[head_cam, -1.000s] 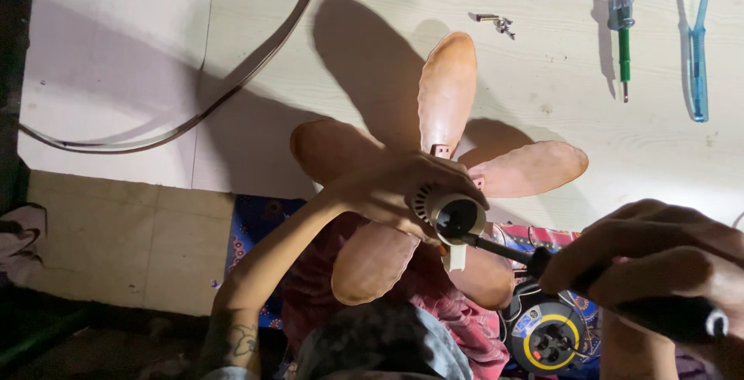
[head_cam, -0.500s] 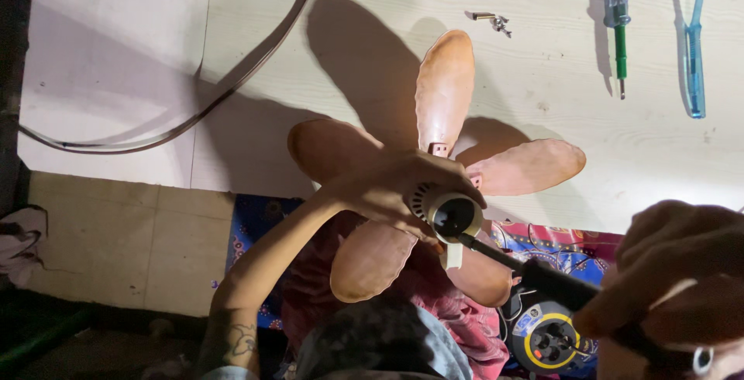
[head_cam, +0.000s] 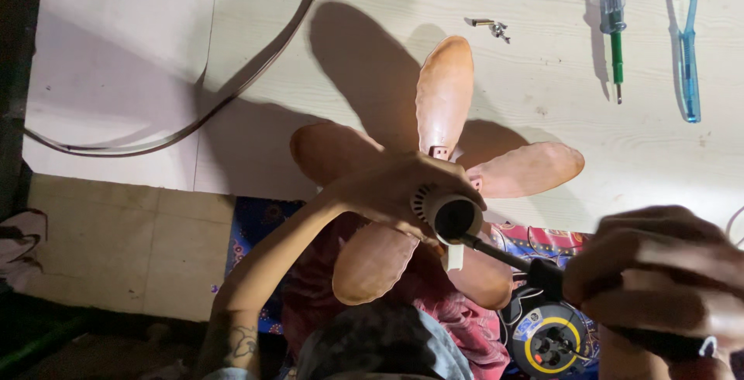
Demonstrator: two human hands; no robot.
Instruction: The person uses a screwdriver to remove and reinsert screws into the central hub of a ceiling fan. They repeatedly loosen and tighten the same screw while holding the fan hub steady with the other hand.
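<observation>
While the fan (head_cam: pixel 434 194), a small one with five tan blades, hangs over the edge of the pale table (head_cam: pixel 542 78), everything else sits around it. Far to the fan's left a brown cable (head_cam: pixel 209 101) loops across the tabletop, and below that, past the table's edge, lies a tiled floor (head_cam: pixel 116 248). Coming in from the lower left of the fan, the left hand (head_cam: pixel 387 186) is wrapped around the back of the hub, fingers curled closed on the round motor housing (head_cam: pixel 453 217), with the blades spreading out behind the knuckles. Beneath the fan is the person's lap in reddish cloth (head_cam: pixel 457 326). Just to the right of the hub, the dark shaft of a screwdriver (head_cam: pixel 504 256) runs up into the open mouth of the housing; whether its tip is seated on a screw I cannot tell. The right hand (head_cam: pixel 659 271), lower right of the fan and somewhat blurred, is closed tight around the screwdriver's black handle. Below that hand, right of the lap, sits a round black and yellow cable reel (head_cam: pixel 546 341). Above the fan on the table lie a couple of small loose screws (head_cam: pixel 488 27). Further to the upper right are a green-handled tester screwdriver (head_cam: pixel 612 16) and, beside it but apart, a blue toothbrush (head_cam: pixel 688 47).
</observation>
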